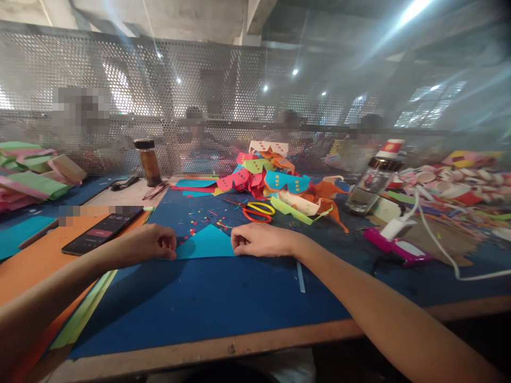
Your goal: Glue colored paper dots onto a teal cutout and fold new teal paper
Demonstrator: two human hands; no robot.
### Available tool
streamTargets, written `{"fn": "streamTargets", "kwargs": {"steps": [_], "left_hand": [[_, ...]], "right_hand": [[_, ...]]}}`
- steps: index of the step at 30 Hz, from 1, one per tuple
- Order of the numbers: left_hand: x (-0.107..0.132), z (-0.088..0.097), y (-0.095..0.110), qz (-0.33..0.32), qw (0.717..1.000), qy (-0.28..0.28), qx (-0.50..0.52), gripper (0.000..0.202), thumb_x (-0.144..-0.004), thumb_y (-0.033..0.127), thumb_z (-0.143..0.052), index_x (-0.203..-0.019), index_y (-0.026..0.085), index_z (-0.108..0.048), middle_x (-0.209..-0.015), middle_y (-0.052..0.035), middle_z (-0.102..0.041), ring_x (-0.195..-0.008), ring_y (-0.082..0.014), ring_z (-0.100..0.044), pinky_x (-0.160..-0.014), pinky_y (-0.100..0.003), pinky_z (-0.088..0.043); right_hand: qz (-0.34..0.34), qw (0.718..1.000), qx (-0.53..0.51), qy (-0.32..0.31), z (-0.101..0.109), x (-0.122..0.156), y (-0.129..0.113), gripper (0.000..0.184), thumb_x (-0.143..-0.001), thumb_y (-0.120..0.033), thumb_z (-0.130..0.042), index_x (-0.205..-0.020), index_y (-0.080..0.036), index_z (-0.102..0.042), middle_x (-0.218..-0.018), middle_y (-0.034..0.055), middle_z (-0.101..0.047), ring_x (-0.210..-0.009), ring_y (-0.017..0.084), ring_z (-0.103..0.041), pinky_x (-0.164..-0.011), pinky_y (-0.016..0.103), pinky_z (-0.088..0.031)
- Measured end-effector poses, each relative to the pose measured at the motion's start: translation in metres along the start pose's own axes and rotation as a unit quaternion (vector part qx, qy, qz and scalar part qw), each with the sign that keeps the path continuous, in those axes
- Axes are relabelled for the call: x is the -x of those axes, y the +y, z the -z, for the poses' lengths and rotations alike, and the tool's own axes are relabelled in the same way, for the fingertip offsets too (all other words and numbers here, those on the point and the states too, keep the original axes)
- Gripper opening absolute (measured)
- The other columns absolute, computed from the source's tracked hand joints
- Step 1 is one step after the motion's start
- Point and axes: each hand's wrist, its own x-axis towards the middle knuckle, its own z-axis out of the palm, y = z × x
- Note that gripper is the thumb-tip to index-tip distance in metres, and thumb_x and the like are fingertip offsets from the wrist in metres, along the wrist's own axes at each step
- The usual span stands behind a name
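Note:
A folded sheet of blue paper [208,243] lies on the blue table top, its peak pointing away from me and its straight edge toward me. My left hand [154,243] is closed at the paper's left corner, fingers curled against it. At the right end, my right hand [259,239] is closed on the paper, fingertips pressed together at the edge. Just beyond the right hand rest scissors [258,211] with red and yellow handles. Small coloured paper bits [195,221] are scattered behind the sheet.
Cut and folded coloured paper shapes [265,175] are heaped behind the scissors. A phone [102,230] lies on orange paper [24,271] at left. A dark-lidded bottle [148,164] and a glass jar [365,191] stand farther back. A magenta device [399,249] with a white cable is at right.

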Motion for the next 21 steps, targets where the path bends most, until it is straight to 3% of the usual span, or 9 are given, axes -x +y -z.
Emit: {"fn": "streamTargets", "kwargs": {"steps": [21], "left_hand": [[-0.005, -0.004, -0.015, -0.019, 1.000, -0.007, 0.015, 0.024, -0.075, 0.044, -0.069, -0.074, 0.021, -0.067, -0.068, 0.0009, -0.064, -0.066, -0.0180, -0.057, -0.059, -0.026, -0.038]], "right_hand": [[0.022, 0.997, -0.045, -0.051, 0.009, -0.001, 0.014, 0.013, -0.081, -0.021, -0.065, -0.093, -0.017, -0.064, -0.087, 0.0033, -0.063, -0.078, 0.016, -0.057, -0.065, 0.025, -0.041]]}}
